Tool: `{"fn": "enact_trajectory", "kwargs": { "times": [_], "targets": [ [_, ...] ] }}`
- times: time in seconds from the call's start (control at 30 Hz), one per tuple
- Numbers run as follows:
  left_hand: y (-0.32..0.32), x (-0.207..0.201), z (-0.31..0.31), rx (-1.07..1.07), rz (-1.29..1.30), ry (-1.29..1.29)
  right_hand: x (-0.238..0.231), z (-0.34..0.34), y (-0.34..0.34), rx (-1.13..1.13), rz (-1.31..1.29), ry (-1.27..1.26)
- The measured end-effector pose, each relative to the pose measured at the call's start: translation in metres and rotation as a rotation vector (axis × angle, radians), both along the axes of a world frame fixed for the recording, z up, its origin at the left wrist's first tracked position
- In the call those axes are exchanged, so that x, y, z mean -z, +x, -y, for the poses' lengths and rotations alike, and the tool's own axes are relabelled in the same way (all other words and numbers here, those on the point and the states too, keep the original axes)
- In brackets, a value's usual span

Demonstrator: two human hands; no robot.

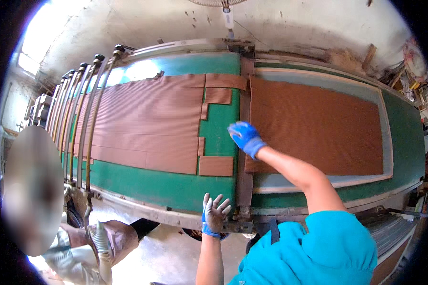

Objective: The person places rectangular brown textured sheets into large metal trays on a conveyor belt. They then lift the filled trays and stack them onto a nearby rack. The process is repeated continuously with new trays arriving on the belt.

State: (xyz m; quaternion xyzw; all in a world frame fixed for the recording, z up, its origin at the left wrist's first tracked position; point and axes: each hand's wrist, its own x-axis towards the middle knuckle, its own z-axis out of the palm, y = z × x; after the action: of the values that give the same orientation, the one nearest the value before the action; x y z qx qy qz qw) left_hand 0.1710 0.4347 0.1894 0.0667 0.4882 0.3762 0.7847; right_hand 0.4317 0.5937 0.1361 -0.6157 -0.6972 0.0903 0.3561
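Green belt table (128,183), largest item, is stretching L to R across the view, split approx. mid-length by a brown crossbar (245,190). Ribbed red-brown L sheet (142,123) is lying flat on the green, W of the crossbar; ribbed red-brown R sheet (318,126) is lying E of it, on a blue-grey panel w/ pale border (389,137). A co-worker (73,261) is positioned at lower L, beside the table's near edge, a gloved hand (100,237) showing. Parallel metal rods (88,171) w/ dark knobs at their far ends are spanning the table over the L sheet's far-L part.

Wearer's R hand (245,137), blue glove, is hovering at the crossbar, near the L edge of the R sheet, fingertips pointing L over bare green; fingers blurred, so grip (spread, pressed or pinching) can't be told. L hand (215,213), pale palm w/ blue cuff, is held palm up at the table's near edge, fingers spread, gripping nothing visible.

Smaller ribbed pcs. are lying btwn L sheet and crossbar: long upper strip (226,80), near-side rectangle (216,166), upper rectangle (218,96), plus two narrow bits (204,111) along the sheet's R edge.
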Motion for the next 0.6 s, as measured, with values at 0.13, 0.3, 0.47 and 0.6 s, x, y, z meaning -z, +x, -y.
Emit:
{"fn": "enact_trajectory", "kwargs": {
  "times": [0.13, 0.3, 0.47, 0.6],
  "targets": [
    [0.02, 0.018, -0.036, -0.076, 0.135, -0.121, 0.018, -0.14, 0.025, 0.15, 0.295, 0.005],
    [0.039, 0.025, -0.052, -0.077, 0.176, -0.117, 0.006, -0.261, 0.055, 0.424, 0.221, -0.176],
    [0.056, 0.022, -0.053, -0.018, 0.162, -0.127, 0.006, -0.187, 0.019, 0.239, 0.408, -0.179],
    [0.067, 0.028, -0.057, -0.036, 0.147, -0.238, 0.01, -0.024, -0.039, -0.215, 0.342, -0.199]
  ]
}}
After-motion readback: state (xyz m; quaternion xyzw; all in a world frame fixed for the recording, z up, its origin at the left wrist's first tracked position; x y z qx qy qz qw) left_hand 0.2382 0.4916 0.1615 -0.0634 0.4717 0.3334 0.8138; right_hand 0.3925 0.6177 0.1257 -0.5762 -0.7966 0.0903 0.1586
